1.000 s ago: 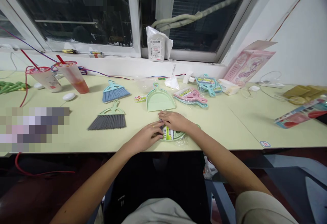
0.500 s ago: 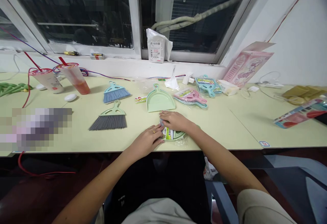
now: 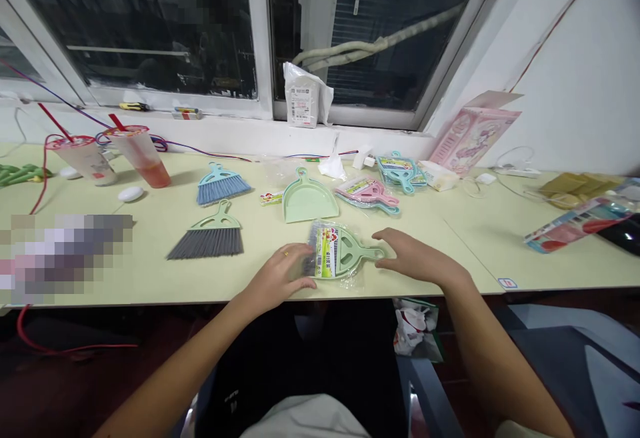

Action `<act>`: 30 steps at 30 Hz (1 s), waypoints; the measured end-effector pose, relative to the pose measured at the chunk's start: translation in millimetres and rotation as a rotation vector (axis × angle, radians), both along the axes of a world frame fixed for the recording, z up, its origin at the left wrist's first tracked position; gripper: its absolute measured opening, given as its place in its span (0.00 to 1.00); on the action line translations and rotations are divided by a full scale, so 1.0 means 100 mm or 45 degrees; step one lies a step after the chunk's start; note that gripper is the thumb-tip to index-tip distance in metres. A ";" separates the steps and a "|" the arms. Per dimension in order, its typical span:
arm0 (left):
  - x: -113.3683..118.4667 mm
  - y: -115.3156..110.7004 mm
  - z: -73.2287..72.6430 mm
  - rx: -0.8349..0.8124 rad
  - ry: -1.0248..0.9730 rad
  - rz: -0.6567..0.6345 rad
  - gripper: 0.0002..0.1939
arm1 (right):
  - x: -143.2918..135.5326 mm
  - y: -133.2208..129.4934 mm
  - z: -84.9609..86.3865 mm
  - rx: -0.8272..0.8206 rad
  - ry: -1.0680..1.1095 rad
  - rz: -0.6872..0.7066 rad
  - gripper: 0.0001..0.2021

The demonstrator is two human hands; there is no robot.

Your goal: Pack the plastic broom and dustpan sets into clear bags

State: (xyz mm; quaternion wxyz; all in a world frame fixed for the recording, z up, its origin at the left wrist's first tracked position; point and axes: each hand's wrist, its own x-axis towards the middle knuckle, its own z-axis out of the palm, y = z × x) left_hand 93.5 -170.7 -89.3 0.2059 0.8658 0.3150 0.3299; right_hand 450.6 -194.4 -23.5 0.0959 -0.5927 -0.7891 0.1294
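We rest our left hand (image 3: 280, 277) on the near end of the packaged green dustpan set (image 3: 336, 258), fingers spread flat on its clear wrap — not curled around it. Our right hand (image 3: 411, 259) lies open at the tip of its handle, fingertips just touching. The pack sits on the counter (image 3: 450, 238) near the front edge, just below a loose green dustpan (image 3: 307, 199) — a grey-bristled brush (image 3: 210, 237) lies off to the left.

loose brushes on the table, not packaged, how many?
2. A blue brush lies far left of the bare green dustpan; a green-handled grey brush lies nearer, left of the left hand. The wrapped sets may hold more.
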 end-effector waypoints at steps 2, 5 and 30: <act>-0.02 0.05 0.08 -0.056 -0.092 0.122 0.18 | -0.02 -0.04 -0.07 -0.080 -0.056 -0.001 0.26; -0.01 0.28 0.27 0.010 -0.097 0.247 0.15 | -0.15 -0.01 -0.14 -0.074 -0.110 -0.010 0.21; 0.08 1.62 0.01 0.366 0.321 0.508 0.19 | 0.44 1.39 0.30 0.398 -0.164 -0.628 0.21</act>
